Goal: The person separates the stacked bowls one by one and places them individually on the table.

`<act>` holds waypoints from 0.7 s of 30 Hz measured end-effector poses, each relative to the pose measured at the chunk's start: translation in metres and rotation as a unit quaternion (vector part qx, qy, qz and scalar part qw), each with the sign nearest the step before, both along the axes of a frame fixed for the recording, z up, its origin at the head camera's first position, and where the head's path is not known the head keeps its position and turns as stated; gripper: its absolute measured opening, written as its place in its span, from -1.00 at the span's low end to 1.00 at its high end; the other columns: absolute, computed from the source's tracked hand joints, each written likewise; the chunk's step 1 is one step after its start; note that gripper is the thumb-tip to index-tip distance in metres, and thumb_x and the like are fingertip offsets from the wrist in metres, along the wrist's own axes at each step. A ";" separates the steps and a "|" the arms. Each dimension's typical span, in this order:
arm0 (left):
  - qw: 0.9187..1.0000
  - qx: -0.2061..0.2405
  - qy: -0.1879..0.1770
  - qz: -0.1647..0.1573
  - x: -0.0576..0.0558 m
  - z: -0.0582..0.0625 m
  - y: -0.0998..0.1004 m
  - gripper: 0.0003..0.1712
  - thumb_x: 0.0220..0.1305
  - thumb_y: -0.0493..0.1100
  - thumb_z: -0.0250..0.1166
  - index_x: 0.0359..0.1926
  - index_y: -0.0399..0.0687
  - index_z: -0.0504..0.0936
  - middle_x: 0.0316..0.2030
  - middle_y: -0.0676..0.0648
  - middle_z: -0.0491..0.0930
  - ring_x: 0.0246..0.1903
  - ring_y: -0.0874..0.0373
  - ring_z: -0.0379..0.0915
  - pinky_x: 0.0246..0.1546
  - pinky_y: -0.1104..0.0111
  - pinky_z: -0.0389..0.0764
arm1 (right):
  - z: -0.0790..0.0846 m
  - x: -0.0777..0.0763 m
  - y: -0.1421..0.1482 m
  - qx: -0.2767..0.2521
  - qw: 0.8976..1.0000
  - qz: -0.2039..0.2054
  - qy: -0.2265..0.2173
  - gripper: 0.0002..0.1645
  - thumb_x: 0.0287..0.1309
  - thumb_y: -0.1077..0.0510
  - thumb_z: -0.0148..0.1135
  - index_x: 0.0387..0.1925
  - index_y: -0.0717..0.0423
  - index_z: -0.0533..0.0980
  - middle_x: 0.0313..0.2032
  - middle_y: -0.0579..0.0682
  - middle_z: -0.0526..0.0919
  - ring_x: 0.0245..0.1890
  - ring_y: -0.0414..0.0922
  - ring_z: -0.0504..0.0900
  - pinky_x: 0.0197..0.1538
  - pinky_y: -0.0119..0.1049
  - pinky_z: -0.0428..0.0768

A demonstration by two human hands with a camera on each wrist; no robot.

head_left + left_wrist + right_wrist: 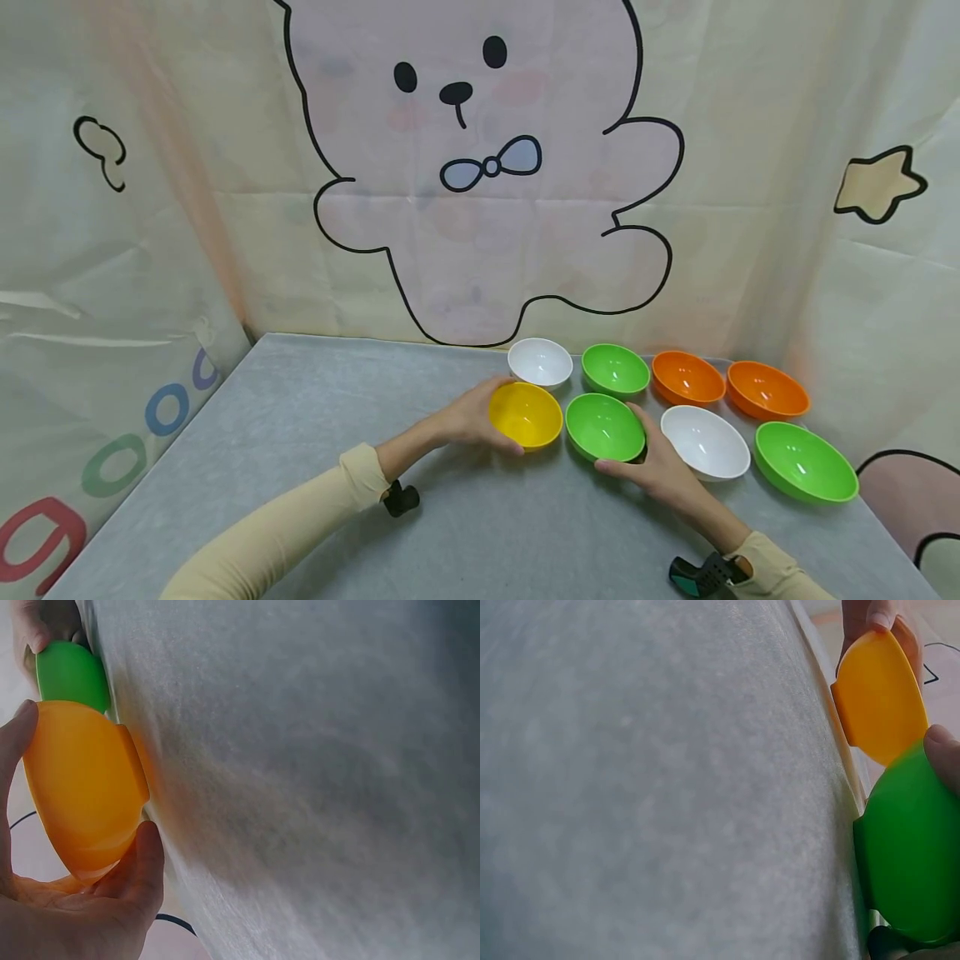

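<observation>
A yellow bowl (525,417) stands upright at the front left of the bowls, and my left hand (474,415) grips it from the left, thumb at the near side and fingers at the far side. Just right of it is a green bowl (603,427). My right hand (663,465) holds this one from the right, its thumb along the near rim. Both bowls look bare inside. In the left wrist view the yellow bowl (82,784) is seen from the side, its base close over the cloth. The right wrist view shows the green bowl (911,847) likewise.
Behind stand a white bowl (540,363), another green bowl (616,370) and two orange bowls (687,378). Right of my right hand are a second white bowl (705,442) and a large green bowl (806,461). A grey cloth (337,400) covers the table; a printed curtain (465,225) hangs behind.
</observation>
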State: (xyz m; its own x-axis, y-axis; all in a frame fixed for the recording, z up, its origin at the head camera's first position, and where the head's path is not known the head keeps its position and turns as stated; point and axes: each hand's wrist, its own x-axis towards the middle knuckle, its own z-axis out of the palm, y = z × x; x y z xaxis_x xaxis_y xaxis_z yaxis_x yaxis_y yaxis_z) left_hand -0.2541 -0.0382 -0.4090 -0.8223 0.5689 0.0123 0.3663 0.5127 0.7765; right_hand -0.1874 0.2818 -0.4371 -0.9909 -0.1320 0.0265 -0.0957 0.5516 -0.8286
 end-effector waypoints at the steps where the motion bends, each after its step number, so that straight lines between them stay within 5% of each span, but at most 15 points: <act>1: 1.000 -0.002 -0.001 0.000 0.000 0.000 0.000 0.20 -0.11 0.05 0.69 0.49 -0.10 0.24 0.31 -0.06 0.37 0.19 0.07 0.33 0.26 0.15 0.41 | 0.000 0.000 0.000 0.000 1.000 0.000 0.000 0.33 0.04 -0.07 0.60 0.56 0.22 -0.08 0.39 0.34 0.20 0.32 0.26 0.25 0.35 0.33 0.18; 21: 1.000 0.011 -0.013 -0.017 -0.001 -0.004 -0.001 0.27 -0.07 0.02 0.69 0.55 -0.08 0.13 0.36 -0.08 0.31 0.24 0.04 0.30 0.30 0.13 0.36 | 0.002 -0.002 -0.001 0.003 1.000 0.001 -0.001 0.36 0.00 -0.07 0.62 0.56 0.25 -0.07 0.39 0.34 0.20 0.33 0.27 0.24 0.36 0.34 0.17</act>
State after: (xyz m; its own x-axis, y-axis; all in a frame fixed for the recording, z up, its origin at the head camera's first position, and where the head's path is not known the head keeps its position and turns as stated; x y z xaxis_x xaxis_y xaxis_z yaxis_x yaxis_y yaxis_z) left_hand -0.2549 -0.0390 -0.4125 -0.8025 0.5966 0.0033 0.3625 0.4833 0.7969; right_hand -0.1892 0.2808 -0.4351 -0.9906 -0.1344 0.0237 -0.0952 0.5559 -0.8258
